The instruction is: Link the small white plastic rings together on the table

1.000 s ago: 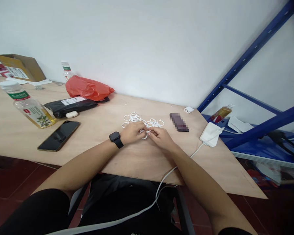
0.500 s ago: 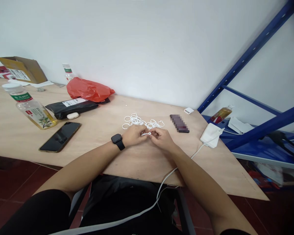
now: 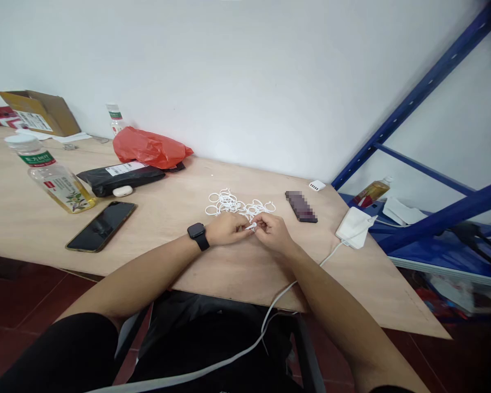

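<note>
My left hand (image 3: 228, 228), with a black watch (image 3: 197, 233) on its wrist, pinches a small white plastic curtain ring (image 3: 251, 226). The fingertips of my right hand (image 3: 272, 232) are closed on the same ring from the other side. Only a short piece of it shows between the fingers; the rest is hidden. Just beyond both hands lies a loose pile of white plastic curtain rings (image 3: 230, 203), several of them overlapping, and its near edge is partly covered by my fingers.
To the left are a phone (image 3: 101, 226), a drink bottle (image 3: 61, 183), a white earbud case (image 3: 123, 191), a black parcel (image 3: 123, 177) and a red plastic bag (image 3: 149, 147). A dark pixelated object (image 3: 301, 206) and a white power adapter (image 3: 353, 226) lie right. Its cable (image 3: 282, 295) runs under my right forearm.
The held ring has turned between my fingertips, and my left fingers have shifted slightly right. The whole view has moved a little; the pile looks the same.
</note>
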Demonstrator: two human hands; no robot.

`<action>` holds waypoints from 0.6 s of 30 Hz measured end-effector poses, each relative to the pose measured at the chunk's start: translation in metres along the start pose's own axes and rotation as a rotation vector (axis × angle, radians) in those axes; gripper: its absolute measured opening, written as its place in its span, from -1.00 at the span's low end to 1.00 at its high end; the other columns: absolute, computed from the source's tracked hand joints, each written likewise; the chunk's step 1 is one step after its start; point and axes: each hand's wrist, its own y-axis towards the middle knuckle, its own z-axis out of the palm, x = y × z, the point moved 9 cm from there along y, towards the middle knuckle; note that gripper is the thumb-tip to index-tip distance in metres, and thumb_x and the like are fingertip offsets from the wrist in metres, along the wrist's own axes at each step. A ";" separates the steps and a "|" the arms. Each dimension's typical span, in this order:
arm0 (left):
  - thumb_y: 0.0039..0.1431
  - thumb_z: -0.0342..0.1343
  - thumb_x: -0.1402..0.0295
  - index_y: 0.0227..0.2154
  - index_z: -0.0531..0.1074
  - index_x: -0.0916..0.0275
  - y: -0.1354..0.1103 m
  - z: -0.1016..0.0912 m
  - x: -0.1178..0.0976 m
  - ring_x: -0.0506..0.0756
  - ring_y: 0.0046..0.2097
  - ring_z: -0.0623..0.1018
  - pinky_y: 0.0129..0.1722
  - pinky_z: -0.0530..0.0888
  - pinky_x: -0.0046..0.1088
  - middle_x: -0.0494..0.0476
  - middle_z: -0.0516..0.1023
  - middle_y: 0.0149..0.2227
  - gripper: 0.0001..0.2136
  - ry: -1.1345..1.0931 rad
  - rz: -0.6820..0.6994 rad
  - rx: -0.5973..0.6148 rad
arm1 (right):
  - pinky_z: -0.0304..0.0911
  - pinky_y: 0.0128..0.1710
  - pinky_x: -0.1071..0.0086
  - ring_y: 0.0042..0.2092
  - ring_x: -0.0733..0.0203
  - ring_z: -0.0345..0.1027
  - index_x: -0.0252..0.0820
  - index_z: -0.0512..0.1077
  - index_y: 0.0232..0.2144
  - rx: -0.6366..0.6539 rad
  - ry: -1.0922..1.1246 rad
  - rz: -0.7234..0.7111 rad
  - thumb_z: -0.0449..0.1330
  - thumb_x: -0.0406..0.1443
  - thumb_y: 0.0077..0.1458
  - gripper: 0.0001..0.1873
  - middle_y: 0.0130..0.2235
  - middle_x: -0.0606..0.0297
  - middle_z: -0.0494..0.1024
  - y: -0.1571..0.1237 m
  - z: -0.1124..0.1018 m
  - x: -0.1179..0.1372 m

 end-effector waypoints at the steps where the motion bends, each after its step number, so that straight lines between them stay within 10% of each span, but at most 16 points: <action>1: 0.30 -0.05 0.19 -0.46 0.42 0.28 0.000 0.001 -0.003 -0.01 -0.43 0.40 -0.38 0.25 -0.50 0.05 0.46 -0.49 -0.68 0.001 0.024 0.008 | 0.18 -0.47 0.46 -0.50 0.33 0.28 -0.18 0.44 -0.43 -0.002 -0.001 -0.012 0.11 -0.42 -0.09 -0.86 -0.52 0.38 0.44 0.000 0.000 0.001; 18: 0.32 -0.07 0.14 -0.46 0.37 0.29 0.001 0.008 0.008 -0.04 -0.45 0.29 -0.40 0.22 -0.52 -0.02 0.33 -0.52 -0.65 -0.275 -0.077 0.036 | 0.16 -0.48 0.47 -0.52 0.33 0.28 -0.16 0.38 -0.48 -0.043 -0.008 -0.031 0.08 -0.38 -0.09 -0.91 -0.56 0.41 0.40 0.000 -0.004 -0.001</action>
